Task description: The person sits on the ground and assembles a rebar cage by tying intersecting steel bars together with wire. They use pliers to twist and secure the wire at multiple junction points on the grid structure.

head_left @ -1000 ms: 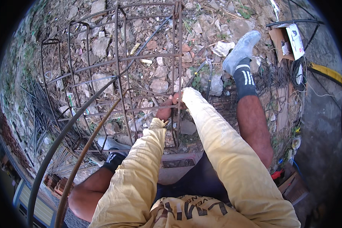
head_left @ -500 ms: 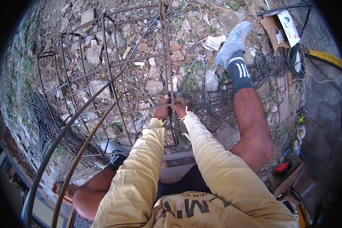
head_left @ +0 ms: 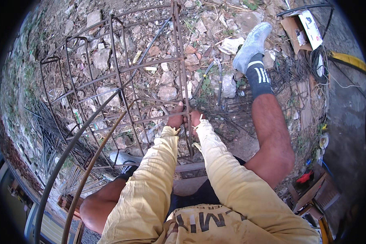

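A rusty rebar cage (head_left: pixel 117 70), made of long bars crossed by square stirrups, stretches from in front of me to the far left. At its right end, my left hand (head_left: pixel 175 118) is closed at a bar crossing, thumb uppermost beside the upright bars. Just across those bars, my right hand (head_left: pixel 195 118) has its fingers curled in close to the same crossing. The bars partly cover both hands, and whatever the right fingers pinch is too small to make out. Beyond the right hand, long-handled pincers (head_left: pixel 219 83) lie with handles spread on the rubble.
Two long rods (head_left: pixel 75 142) arch up at the left, near my left arm. Thin steel rods (head_left: pixel 49 134) lie piled beyond them. Tangled wire (head_left: pixel 240 116) covers ground by my right leg. An open carton (head_left: pixel 303 34) and coiled black cable (head_left: pixel 316 65) sit far right. Broken stones surround the cage.
Both hands stay at the same bar crossing, with the right hand drawn slightly closer to the bars. The cage's near right end has shifted a little rightward. The view has moved slightly.
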`<state>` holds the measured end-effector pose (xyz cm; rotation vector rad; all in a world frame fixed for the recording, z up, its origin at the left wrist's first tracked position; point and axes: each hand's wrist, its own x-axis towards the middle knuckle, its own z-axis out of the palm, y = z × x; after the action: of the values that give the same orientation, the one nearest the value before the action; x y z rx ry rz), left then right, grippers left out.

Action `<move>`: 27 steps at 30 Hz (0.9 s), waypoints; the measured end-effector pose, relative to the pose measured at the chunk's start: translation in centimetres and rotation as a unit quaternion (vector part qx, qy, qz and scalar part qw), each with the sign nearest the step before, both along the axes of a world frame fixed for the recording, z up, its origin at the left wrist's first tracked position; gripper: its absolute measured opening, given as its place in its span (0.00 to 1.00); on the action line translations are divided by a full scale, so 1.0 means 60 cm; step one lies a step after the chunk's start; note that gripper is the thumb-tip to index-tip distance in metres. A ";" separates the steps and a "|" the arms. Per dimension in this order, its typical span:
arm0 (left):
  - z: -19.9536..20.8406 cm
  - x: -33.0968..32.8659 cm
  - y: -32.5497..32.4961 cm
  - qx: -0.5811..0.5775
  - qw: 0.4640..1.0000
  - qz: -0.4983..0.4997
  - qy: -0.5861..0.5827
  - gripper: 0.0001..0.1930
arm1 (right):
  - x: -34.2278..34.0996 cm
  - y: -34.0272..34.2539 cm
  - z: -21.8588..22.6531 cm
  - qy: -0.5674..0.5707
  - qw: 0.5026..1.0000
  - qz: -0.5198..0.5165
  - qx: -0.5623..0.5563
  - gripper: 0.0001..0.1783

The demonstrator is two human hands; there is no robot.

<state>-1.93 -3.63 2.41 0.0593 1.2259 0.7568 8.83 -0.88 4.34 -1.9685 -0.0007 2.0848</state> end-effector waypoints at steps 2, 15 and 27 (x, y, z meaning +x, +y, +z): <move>0.016 0.005 0.014 0.007 1.000 -0.015 0.000 0.24 | 0.017 0.002 -0.002 0.111 0.989 -0.087 -0.038 0.11; -0.020 0.011 -0.001 0.076 0.996 0.013 0.044 0.24 | 0.027 -0.005 0.001 -0.095 0.972 0.144 0.159 0.09; 0.021 0.007 0.018 0.063 0.998 0.002 0.030 0.23 | 0.064 0.025 -0.008 0.001 0.949 0.240 0.206 0.06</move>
<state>-1.51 -2.55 3.69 0.1846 1.2339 0.8396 12.68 0.62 3.85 -1.8258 -0.9230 2.1219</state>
